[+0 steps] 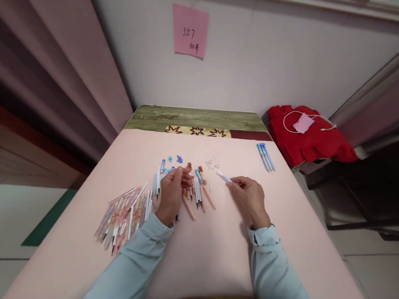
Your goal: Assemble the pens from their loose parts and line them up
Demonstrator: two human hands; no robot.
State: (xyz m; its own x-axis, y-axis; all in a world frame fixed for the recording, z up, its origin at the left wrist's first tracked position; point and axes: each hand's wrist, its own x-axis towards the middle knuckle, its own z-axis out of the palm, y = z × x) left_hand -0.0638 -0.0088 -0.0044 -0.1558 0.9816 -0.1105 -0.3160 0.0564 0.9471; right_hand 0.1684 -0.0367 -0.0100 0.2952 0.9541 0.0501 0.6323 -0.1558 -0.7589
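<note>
My right hand (249, 195) pinches a slim, pale blue-white pen barrel (224, 177), its tip pointing left above the table. Over the loose pen parts is my left hand (173, 191), fingers curled and thumb close to the index finger; whatever they hold is too small to make out. Around it lie white refills (197, 193) with dark ends, peach barrels (209, 198), brown caps (200, 168), a teal pen part (199, 176) and blue pieces (179, 159). Tiny springs (209, 163) are scattered just beyond. Some parts are hidden under my left hand.
Several blue pens (266, 157) lie side by side at the table's right edge. A pile of pen parts in clear and red-printed plastic (120, 219) is on the left. Red cloth (303, 135) with a white cable sits beyond the right edge. A wall (248, 70) stands behind.
</note>
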